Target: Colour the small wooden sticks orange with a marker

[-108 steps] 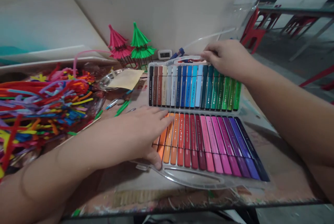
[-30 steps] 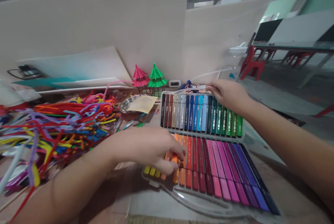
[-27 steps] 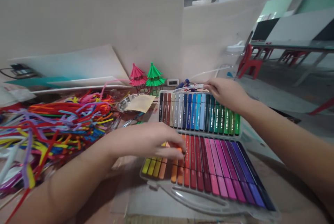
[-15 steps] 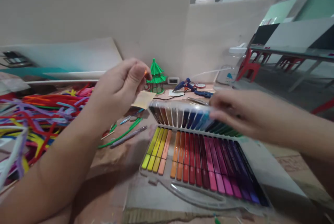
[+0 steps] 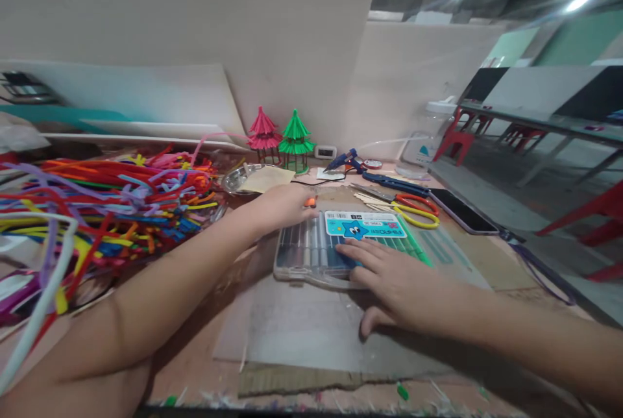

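A shut, clear marker case (image 5: 311, 250) with a teal label (image 5: 365, 224) lies mid-worktop (image 5: 487, 262), toward the front edge. The right hand (image 5: 394, 278) rests flat on its lid, fingers spread. The left hand (image 5: 280, 205) has its fingers clamped on an orange marker (image 5: 310, 201) at the case's far left corner.

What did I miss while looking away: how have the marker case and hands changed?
The left hand lifted an orange marker out of the near row and holds it. The right hand folded the far half of the marker case shut and lies flat on it. Pipe cleaners and paper pagodas stayed put.
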A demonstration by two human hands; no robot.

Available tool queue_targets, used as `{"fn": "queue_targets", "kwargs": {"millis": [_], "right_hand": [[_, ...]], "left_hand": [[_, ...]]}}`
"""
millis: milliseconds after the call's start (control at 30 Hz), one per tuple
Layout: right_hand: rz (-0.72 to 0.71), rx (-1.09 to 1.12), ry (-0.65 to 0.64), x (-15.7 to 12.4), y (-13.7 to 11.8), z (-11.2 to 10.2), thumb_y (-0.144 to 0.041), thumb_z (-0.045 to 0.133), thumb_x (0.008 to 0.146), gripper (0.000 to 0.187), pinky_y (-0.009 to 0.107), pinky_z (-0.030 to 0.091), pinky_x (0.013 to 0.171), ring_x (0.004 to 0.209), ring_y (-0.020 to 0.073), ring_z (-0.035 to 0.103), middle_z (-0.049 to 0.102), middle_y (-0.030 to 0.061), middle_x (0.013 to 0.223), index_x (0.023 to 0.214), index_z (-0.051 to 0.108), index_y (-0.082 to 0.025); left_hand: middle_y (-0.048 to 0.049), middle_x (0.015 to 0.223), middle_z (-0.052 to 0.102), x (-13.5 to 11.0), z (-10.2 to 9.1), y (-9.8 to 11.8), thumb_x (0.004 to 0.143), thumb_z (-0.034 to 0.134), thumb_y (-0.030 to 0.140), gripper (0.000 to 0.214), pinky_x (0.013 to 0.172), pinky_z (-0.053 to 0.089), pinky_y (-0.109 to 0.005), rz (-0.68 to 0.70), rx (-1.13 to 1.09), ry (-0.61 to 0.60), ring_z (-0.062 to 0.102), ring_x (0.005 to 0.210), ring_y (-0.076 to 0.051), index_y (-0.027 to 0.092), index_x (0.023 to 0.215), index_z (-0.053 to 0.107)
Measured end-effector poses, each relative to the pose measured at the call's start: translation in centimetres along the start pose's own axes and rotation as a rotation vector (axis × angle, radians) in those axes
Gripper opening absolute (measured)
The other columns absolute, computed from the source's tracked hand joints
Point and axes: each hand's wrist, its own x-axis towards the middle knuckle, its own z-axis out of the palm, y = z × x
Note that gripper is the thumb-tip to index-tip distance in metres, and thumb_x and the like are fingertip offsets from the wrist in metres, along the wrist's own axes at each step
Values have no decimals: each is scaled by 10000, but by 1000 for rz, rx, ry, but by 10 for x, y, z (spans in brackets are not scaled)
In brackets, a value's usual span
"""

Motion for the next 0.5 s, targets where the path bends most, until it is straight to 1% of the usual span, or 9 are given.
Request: {"fn": "queue_targets", "kwargs": {"millis": [33, 133, 233, 300, 367, 400, 433, 467, 500], "right_hand": [[21, -13, 2, 0, -3, 3, -466, 707, 887, 379, 578, 493, 1068, 1351, 402, 532, 566, 285, 1426, 984, 674, -101], [42, -98, 45, -3, -12, 14, -156, 626, 930, 89, 547, 491, 1075, 1333, 363, 556, 560, 259, 1444, 983, 672, -101], [18, -193, 136, -1, -9, 14, -105, 570, 914, 95, 511, 506, 1036, 1250, 345, 606, 625, 243, 1356, 940, 662, -105], [69, -206, 190, 4, 6, 1, -144, 528, 937, 118, 430, 554, 886, 1059, 294, 679, 694, 202, 1209, 910, 643, -136], [192, -198, 239, 15, 26, -20, -166, 463, 976, 204, 319, 500, 635, 731, 205, 660, 710, 97, 882, 830, 605, -180], [242, -203, 274, 21, 37, -31, -195, 461, 986, 215, 303, 456, 598, 689, 198, 636, 677, 67, 783, 817, 594, -188], [293, -205, 304, 27, 48, -41, -225, 486, 987, 195, 296, 431, 601, 701, 199, 632, 670, 57, 772, 830, 596, -190], [350, -199, 317, 34, 57, -49, -262, 519, 983, 174, 291, 410, 595, 704, 199, 629, 678, 57, 792, 848, 603, -190], [400, -180, 311, 40, 65, -55, -291, 540, 981, 170, 284, 390, 585, 701, 198, 626, 686, 56, 800, 863, 615, -193]], "left_hand": [[-92, 942, 736, 1, 3, -2, 899, 582, 426, 292, 703, 413, -298, -4, -4, -11, 648, 833, -242, 175, 952, 721], [-93, 939, 742, 2, 8, -6, 836, 657, 427, 280, 722, 432, -300, -16, -17, -37, 658, 842, -252, 180, 947, 727], [-75, 832, 734, 3, 7, -9, 796, 698, 414, 240, 673, 427, -284, -42, -37, -27, 652, 764, -237, 179, 842, 727], [-62, 753, 715, 1, -4, -12, 829, 664, 453, 288, 642, 422, -275, -72, -63, 27, 637, 704, -219, 172, 787, 715], [-51, 743, 709, -5, -22, -16, 920, 534, 539, 421, 641, 434, -266, -101, -102, 113, 634, 691, -202, 171, 831, 718], [-50, 776, 719, -9, -32, -18, 963, 444, 569, 493, 647, 443, -264, -112, -130, 164, 642, 708, -197, 171, 886, 724], [-48, 828, 732, -13, -43, -20, 992, 364, 584, 549, 659, 453, -260, -115, -162, 215, 654, 742, -192, 177, 939, 728], [-49, 884, 743, -18, -52, -21, 995, 346, 596, 568, 679, 463, -260, -116, -205, 274, 666, 788, -193, 181, 967, 733], [-48, 918, 750, -22, -59, -21, 976, 392, 612, 551, 693, 470, -263, -117, -257, 328, 674, 823, -197, 185, 984, 741]]}}
